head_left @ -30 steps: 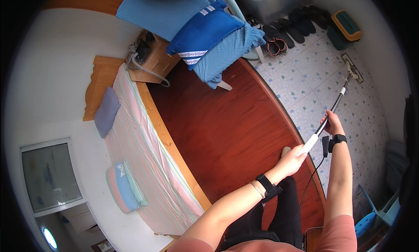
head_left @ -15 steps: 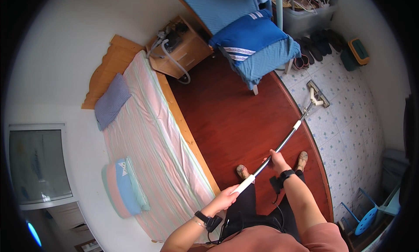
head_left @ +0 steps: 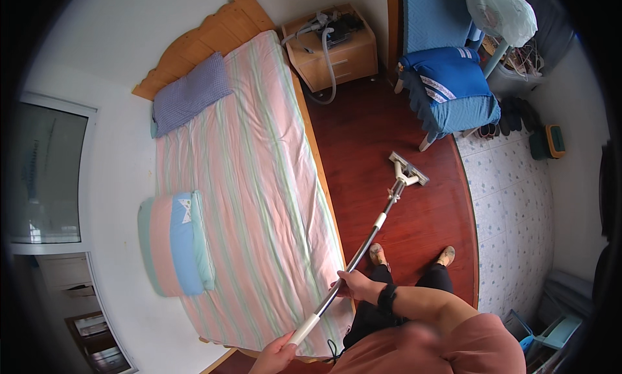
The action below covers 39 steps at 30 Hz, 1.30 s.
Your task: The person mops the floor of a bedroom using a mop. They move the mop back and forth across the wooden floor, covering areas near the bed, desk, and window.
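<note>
A sponge mop (head_left: 334,290) with a metal pole and white grips slants across my body. At the lower edge, my left hand (head_left: 277,352) is closed round the white grip at its upper end. Farther along, my right hand (head_left: 357,286) wraps the bare metal part of the pole. The flat mop head (head_left: 409,169) is over the dark red wooden floor (head_left: 424,218), ahead of my feet, and seems to rest on it. The near end of the pole passes in front of the bed.
On the left stands a bed (head_left: 259,179) with striped sheet, a purple pillow (head_left: 192,95) and folded bedding (head_left: 175,244). A nightstand (head_left: 337,63) holds a hose device. Beyond are a blue-covered chair (head_left: 457,92), shoes (head_left: 515,115) and a green-yellow bin (head_left: 547,142). Pale tiles (head_left: 512,205) lie right.
The mop head has swung left from the pale tiles onto the red wooden floor. Both hands have moved left and nearer with the pole, and my view has turned.
</note>
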{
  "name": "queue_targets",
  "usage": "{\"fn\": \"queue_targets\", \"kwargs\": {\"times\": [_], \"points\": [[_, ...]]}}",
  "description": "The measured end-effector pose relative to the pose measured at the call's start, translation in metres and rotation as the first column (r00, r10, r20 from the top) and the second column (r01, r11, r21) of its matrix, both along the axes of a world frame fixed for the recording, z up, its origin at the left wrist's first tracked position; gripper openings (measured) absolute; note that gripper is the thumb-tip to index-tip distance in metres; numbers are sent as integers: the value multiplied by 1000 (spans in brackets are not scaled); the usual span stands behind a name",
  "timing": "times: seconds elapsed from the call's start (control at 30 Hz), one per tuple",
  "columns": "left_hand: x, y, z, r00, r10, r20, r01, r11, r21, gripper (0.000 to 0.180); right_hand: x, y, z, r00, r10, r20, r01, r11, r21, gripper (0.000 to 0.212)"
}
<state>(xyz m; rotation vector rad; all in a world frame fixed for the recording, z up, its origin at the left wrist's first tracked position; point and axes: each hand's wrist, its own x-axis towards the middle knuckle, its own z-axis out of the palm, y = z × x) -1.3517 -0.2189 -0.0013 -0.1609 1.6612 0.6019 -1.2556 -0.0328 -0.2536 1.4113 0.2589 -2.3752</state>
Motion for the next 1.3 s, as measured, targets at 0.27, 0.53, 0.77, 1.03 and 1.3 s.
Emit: {"fn": "queue_targets", "kwargs": {"times": [0.27, 0.53, 0.77, 1.03, 1.3], "points": [[0, 69, -96, 954, 281, 103, -299, 914, 274, 48, -100, 81, -49, 976, 151, -155, -73, 905, 419, 19], [-36, 163, -232, 950, -311, -28, 300, 885, 356, 29, -28, 113, -32, 982, 39, -183, 30, 933, 358, 25], [-11, 263, -336, 87, -308, -948, 867, 492, -80, 30, 79, 88, -45, 989, -20, -147, 50, 978, 202, 24], [150, 209, -430, -306, -578, -756, 946, -94, -312, 15, 289, -15, -30, 988, 108, 112, -135, 952, 275, 24], [460, 96, -379, -391, -742, -545, 696, -626, 352, 34, 601, -177, 90, 846, 60, 530, -17, 996, -86, 41]]}}
